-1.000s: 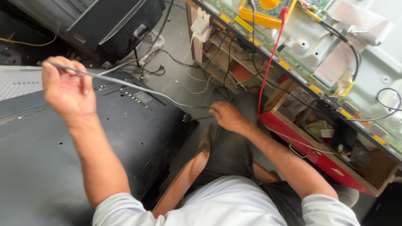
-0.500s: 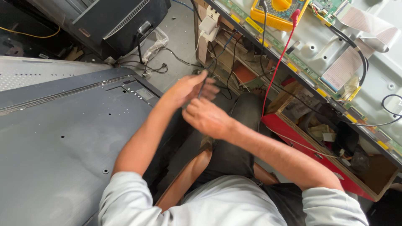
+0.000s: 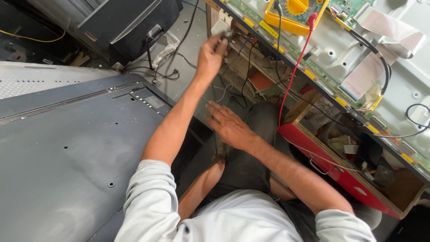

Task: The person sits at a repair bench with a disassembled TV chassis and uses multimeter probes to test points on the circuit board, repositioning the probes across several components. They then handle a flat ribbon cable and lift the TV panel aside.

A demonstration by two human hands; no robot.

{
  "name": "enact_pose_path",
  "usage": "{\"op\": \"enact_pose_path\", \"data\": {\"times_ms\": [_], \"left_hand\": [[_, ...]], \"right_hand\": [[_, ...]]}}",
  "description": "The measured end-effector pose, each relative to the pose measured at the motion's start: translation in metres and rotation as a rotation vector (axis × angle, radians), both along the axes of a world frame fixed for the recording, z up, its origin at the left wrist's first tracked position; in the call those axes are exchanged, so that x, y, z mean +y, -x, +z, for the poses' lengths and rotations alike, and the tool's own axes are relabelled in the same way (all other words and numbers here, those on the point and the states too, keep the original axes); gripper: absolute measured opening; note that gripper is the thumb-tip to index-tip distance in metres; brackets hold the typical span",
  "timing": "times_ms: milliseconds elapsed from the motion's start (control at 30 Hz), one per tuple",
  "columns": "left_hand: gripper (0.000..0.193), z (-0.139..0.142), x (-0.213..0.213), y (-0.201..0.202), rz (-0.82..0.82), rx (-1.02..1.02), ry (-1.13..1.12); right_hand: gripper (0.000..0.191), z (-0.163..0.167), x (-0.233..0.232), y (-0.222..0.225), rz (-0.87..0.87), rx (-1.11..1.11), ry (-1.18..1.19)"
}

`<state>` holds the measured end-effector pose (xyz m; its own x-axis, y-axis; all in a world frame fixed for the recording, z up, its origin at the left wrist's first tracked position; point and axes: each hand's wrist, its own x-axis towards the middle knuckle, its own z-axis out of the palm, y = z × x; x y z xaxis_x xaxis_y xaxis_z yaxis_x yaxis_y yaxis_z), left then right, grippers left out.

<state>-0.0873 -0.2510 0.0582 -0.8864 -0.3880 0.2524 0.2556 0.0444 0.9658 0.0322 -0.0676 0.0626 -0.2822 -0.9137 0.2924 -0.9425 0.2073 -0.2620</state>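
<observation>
Left hand [image 3: 210,56] stretched far, fingers closed on thin wire [image 3: 219,92] trailing down toward right hand [image 3: 228,125] (open, palm down, empty), which lies nearer.

- The panel back [image 3: 58,166] looks like matt grey metal.
- The meter [image 3: 295,13] is glossy yellow plastic.
- The drawer [image 3: 358,188] is raw wood, its front painted smooth red.
- The sleeve [image 3: 148,201] is soft cloth.

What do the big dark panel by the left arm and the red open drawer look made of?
Large dark grey flat panel: likely painted sheet metal, matte, with screw holes and pressed seams. Red open drawer: seemingly wood, glossy red painted front, bare pale wooden edges along the sides.
</observation>
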Motion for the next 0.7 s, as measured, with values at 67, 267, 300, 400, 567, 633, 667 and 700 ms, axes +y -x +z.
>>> {"op": "enact_pose_path", "data": {"times_ms": [67,267,300,400,567,633,667,700], "left_hand": [[0.036,0.01,-0.007,0.006,0.1,0.084,0.176],[0.033,0.042,-0.024,0.026,0.251,0.24,0.56],[0.034,0.044,-0.026,0.029,0.267,0.291,0.614],[0.03,0.047,-0.03,0.041,0.233,0.282,0.625],[0.028,0.043,-0.031,0.052,0.244,0.304,0.655],[0.026,0.042,-0.03,0.055,0.235,0.336,0.702],[0.024,0.042,-0.031,0.056,0.226,0.324,0.735],[0.023,0.042,-0.032,0.057,0.219,0.312,0.768]], "right_hand": [[0.05,-0.007,0.003,0.003,-0.041,-0.096,-0.001],[0.04,-0.039,0.018,0.011,-0.141,-0.236,-0.004],[0.038,-0.044,0.02,0.014,-0.151,-0.25,-0.015],[0.034,-0.055,0.027,0.019,-0.193,-0.293,-0.007],[0.031,-0.062,0.03,0.026,-0.216,-0.306,0.023],[0.03,-0.065,0.03,0.028,-0.228,-0.312,0.039],[0.029,-0.066,0.03,0.029,-0.232,-0.317,0.049],[0.029,-0.066,0.03,0.03,-0.233,-0.321,0.059]]}}
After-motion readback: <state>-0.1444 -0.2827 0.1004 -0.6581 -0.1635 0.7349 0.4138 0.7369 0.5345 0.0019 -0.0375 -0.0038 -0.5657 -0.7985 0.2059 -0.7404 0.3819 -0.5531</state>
